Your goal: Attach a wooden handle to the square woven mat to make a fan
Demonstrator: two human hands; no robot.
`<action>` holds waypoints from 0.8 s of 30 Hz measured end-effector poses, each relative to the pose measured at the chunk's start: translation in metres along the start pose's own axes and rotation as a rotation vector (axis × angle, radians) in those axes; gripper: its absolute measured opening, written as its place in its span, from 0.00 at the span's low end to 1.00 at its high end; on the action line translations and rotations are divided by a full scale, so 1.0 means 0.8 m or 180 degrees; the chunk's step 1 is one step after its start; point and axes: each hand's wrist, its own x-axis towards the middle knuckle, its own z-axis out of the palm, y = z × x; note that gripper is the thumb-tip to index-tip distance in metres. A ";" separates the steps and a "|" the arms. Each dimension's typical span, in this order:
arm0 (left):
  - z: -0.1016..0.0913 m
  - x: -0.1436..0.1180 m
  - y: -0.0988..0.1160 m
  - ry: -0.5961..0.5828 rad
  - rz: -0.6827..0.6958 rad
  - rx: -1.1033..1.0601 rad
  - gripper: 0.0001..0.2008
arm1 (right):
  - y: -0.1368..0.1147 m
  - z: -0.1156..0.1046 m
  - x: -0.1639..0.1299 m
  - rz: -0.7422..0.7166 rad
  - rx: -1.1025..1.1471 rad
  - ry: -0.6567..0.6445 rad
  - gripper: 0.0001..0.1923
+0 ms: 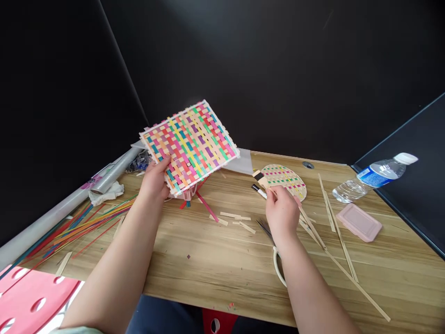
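My left hand (153, 180) is closed on the lower left corner of a woven mat (190, 144), its thumb on the front face. The mat has many-coloured strips, a white border and short strip ends poking past the edges; it is raised and tilted above the table. In my right hand (283, 211) is a flat brush (260, 177) with pale bristles and a black band, apart from the mat. Behind that hand lies a rounded woven piece (290, 178). A black-and-white marker (259, 190) rests beside the brush, and scissors (277, 266) lie partly under my right forearm.
Long coloured strips (83, 227) spread at the left near a clear roll (118, 171) and crumpled tissue (107, 192). Short pale offcuts (236, 216) lie mid-table. Long pale strips (342, 241), a pink box (359, 222) and a tilted water bottle (377, 176) are at the right. Black panels (278, 79) enclose the table.
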 end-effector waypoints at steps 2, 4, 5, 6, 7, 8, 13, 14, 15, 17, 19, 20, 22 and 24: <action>-0.003 0.002 -0.007 -0.0230 -0.0561 0.0344 0.13 | 0.011 0.001 0.009 0.0645 0.0697 0.0200 0.07; -0.004 -0.003 -0.012 -0.0740 -0.1240 0.0876 0.16 | 0.018 0.000 0.016 0.0984 0.1103 0.0374 0.11; -0.004 -0.008 -0.015 -0.1032 -0.1502 0.1170 0.18 | 0.020 -0.001 0.018 0.1068 0.1218 0.0414 0.13; -0.002 -0.013 -0.017 -0.1293 -0.1662 0.1473 0.20 | 0.020 -0.001 0.020 0.1159 0.1363 0.0431 0.14; 0.000 -0.018 -0.018 -0.1502 -0.1715 0.1792 0.22 | 0.018 -0.001 0.022 0.1239 0.1513 0.0406 0.15; 0.002 -0.023 -0.020 -0.1656 -0.1653 0.2163 0.23 | 0.015 -0.001 0.022 0.1305 0.1659 0.0324 0.15; 0.014 -0.037 -0.024 -0.1842 -0.0910 0.3881 0.20 | -0.019 -0.005 0.011 0.1535 0.2339 -0.0972 0.19; 0.015 -0.039 -0.026 -0.1824 -0.0776 0.4142 0.18 | -0.027 -0.010 0.006 0.1551 0.2452 -0.1272 0.19; 0.015 -0.043 -0.027 -0.1791 -0.0665 0.4389 0.16 | -0.035 -0.015 0.000 0.1551 0.2572 -0.1642 0.19; 0.016 -0.053 -0.028 -0.1729 -0.0502 0.4885 0.12 | -0.049 -0.027 -0.014 0.1491 0.2834 -0.2557 0.18; 0.018 -0.069 -0.027 -0.1696 -0.0409 0.5186 0.11 | -0.060 -0.037 -0.028 0.1340 0.3002 -0.3320 0.17; 0.021 -0.078 -0.026 -0.1711 -0.0276 0.5232 0.12 | -0.065 -0.040 -0.035 0.1233 0.3004 -0.3457 0.16; 0.027 -0.097 -0.024 -0.1954 0.0399 0.4925 0.15 | -0.071 -0.041 -0.044 0.1014 0.2880 -0.3319 0.14; 0.033 -0.114 -0.024 -0.2235 0.0964 0.3807 0.16 | -0.075 -0.038 -0.049 0.0732 0.2691 -0.3128 0.13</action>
